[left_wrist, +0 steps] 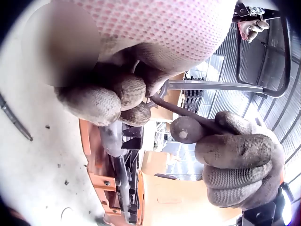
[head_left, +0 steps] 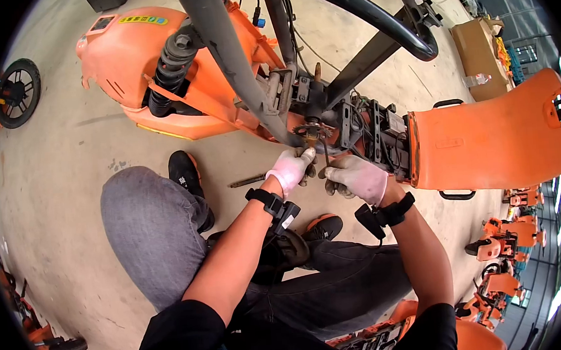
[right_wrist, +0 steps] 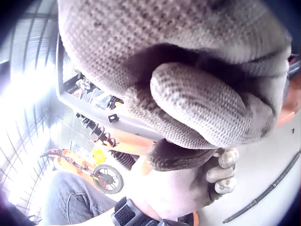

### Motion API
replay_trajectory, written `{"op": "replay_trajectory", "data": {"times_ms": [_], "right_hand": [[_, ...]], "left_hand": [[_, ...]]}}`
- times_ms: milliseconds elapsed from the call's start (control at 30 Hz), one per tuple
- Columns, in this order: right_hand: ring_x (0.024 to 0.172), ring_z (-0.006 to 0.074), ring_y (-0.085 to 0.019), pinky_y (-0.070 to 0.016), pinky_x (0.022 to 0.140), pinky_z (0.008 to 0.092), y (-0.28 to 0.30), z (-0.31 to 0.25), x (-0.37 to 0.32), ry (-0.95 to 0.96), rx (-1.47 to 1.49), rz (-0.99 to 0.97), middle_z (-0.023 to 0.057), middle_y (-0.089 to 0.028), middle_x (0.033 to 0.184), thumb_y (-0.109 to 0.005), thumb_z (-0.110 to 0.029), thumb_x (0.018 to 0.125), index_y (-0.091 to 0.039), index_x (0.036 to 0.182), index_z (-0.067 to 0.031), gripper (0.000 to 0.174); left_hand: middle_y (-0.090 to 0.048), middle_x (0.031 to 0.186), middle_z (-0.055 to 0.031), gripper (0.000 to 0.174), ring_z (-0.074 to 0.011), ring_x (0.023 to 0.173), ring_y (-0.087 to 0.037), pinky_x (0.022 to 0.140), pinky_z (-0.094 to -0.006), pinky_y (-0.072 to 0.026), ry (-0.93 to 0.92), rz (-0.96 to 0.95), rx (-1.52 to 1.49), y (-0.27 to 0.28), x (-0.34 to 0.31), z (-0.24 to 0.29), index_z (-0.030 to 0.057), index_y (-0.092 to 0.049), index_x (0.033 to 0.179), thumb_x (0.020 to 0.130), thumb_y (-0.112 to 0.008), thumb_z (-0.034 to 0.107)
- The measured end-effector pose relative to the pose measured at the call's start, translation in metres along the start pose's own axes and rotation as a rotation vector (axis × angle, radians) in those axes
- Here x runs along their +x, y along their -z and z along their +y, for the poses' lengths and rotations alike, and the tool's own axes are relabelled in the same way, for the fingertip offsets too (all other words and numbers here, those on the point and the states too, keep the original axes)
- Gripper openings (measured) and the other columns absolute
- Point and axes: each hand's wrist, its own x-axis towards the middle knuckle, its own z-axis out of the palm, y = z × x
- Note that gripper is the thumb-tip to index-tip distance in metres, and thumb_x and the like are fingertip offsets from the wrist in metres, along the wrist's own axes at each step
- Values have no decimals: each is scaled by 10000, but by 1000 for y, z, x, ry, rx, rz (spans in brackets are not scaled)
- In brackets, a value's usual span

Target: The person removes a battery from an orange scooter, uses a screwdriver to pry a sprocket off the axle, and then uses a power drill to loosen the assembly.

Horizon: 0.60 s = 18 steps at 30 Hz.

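My left hand [head_left: 292, 169], in a pink-and-grey knit glove, is at the small sprocket [head_left: 313, 131] under the orange vehicle frame, fingers curled. Its thumb and fingertips meet the end of a thin dark bent rod [left_wrist: 186, 113], shaped like a hex key. My right hand [head_left: 353, 176], gloved alike, grips the rod's other end between thumb and curled fingers, just right of the left hand. In the left wrist view, the rod spans the gap between both hands. The left fingers cover its far tip there.
A dark rod-like tool [head_left: 247, 180] lies on the floor left of the hands. The orange seat section [head_left: 486, 144] extends right, and a shock absorber [head_left: 172, 69] stands at upper left. Black frame tubes [head_left: 376, 61] cross overhead. A cardboard box [head_left: 478, 50] is further back.
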Motion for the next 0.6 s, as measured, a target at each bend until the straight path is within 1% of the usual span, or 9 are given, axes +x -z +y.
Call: {"op": "replay_trajectory", "data": {"times_ms": [67,167,233,267,333,400,467,533,600], "right_hand": [[576,76,-462,-377,487,236,-1,0,2,8,-27,-3,39,-615,739,-519,-201,961,-610,922,18,241],[606,96,-530,-429,521,257,-5,22,15,-26,-95,-9,88,-660,793,-529,-221,957,-603,951,34,265],[757,332,-656,-514,729,401,-12,70,45,-58,-441,137,197,-684,870,-533,-228,915,-629,1006,36,296],[757,332,-656,-514,729,401,-13,90,60,-56,-438,143,197,-684,870,-533,-228,915,-629,1006,36,296],[908,415,-640,-500,833,463,-20,99,76,129,-788,513,241,-669,941,-552,-217,885,-630,1007,25,282],[924,398,-642,-504,839,469,-14,93,79,56,-729,510,236,-668,976,-572,-188,868,-632,1013,8,251],[923,386,-648,-509,838,457,-5,84,69,31,-386,430,239,-665,980,-584,-156,860,-637,1028,-7,231],[901,360,-661,-525,803,429,1,105,77,103,-403,468,228,-667,971,-575,-120,858,-631,1025,13,221],[802,308,-686,-539,737,391,1,102,73,-12,-324,442,198,-689,915,-578,-138,874,-629,1009,24,216]], "left_hand": [[-580,674,-32,354,-109,536,-508,465,-251,-411,5,9,-3,2,0,0,27,-635,899,1011,-514,340],[-572,670,-28,361,-109,530,-502,466,-252,-408,3,-17,-21,3,-3,0,31,-635,897,1011,-512,351],[-562,664,-23,378,-110,525,-499,467,-253,-407,-3,-23,-71,3,-6,2,30,-634,897,1012,-507,368],[-562,664,-23,378,-110,525,-499,467,-253,-407,-5,-26,-65,3,-4,1,30,-634,897,1012,-507,368],[-556,665,-19,397,-108,522,-495,469,-251,-409,-33,-53,-98,5,-3,-1,29,-632,885,1011,-505,384],[-557,669,-18,404,-103,522,-491,470,-249,-410,-23,-42,-100,8,-5,2,26,-640,898,1011,-502,389],[-558,674,-17,412,-99,522,-488,470,-247,-411,-11,-36,-116,7,-6,1,23,-648,911,1011,-500,395],[-563,687,-15,425,-93,530,-488,471,-243,-414,8,-76,-123,9,-2,-2,19,-663,954,1008,-502,408],[-555,683,-15,383,-98,540,-498,463,-246,-415,17,-75,-134,8,-1,-2,29,-641,932,1009,-507,379]]}}
